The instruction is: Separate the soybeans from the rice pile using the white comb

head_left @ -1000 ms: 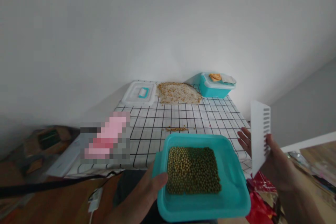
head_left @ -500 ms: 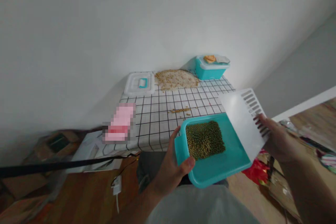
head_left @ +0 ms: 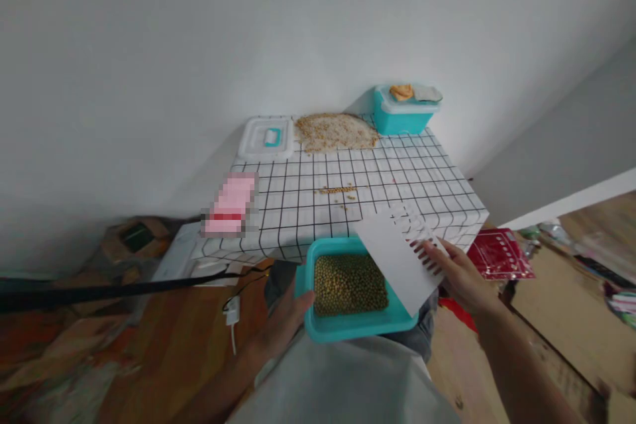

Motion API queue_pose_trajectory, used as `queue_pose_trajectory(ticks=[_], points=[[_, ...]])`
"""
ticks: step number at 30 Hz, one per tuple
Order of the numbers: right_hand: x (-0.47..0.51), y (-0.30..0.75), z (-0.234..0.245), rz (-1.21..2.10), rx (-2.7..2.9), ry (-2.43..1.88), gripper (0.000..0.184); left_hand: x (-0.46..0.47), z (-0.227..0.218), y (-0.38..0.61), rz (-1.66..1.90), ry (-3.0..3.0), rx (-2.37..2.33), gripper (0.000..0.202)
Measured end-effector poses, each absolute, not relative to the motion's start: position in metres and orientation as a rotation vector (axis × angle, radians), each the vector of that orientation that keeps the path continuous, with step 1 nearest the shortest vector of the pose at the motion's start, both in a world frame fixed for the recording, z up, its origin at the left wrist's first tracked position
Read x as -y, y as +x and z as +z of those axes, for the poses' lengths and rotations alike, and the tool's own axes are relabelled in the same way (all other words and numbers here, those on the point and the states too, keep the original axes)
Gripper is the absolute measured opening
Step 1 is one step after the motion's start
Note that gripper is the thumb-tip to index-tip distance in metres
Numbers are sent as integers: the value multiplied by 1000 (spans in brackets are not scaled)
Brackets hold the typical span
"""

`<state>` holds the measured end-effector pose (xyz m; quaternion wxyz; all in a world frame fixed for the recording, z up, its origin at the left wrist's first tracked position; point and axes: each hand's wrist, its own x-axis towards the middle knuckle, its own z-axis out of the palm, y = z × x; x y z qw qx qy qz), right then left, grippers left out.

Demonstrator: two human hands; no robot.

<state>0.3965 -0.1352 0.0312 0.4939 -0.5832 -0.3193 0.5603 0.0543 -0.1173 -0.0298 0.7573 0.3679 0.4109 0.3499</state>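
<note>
My left hand (head_left: 291, 315) grips the left side of a teal plastic tub (head_left: 358, 330), its thumb over the rim. Small round green-brown beans (head_left: 350, 285) lie in the tub, which is held over my lap by the table's front edge. In my right hand (head_left: 462, 273), the fingers are closed on the slotted edge of a thin white plastic board (head_left: 395, 257). That board slants over the tub's right side and hides part of it; whether they touch I cannot tell.
The checked tablecloth (head_left: 417, 175) carries a flat clear lid (head_left: 265, 139), a grain-and-bean heap (head_left: 338, 131), a few loose beans (head_left: 338, 190), a lidded teal box (head_left: 405, 116) and a blurred pink item (head_left: 232, 202). A red packet (head_left: 501, 255) lies at right, a power strip (head_left: 232, 311) below left.
Tub and board have shifted left in view, both hands with them. The beans spread over more of the tub's bottom than before. The table sits a little higher in view.
</note>
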Motion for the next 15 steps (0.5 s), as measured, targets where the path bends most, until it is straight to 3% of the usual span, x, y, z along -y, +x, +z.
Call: queue_pose_trajectory(ticks=[5,15], points=[[122,421,31,1350,1059,-1465,29,122,-41,73,768,703,-806,53],[4,463,70,915,1392,-1411,33,118,-32,81,786,608,-902,55]])
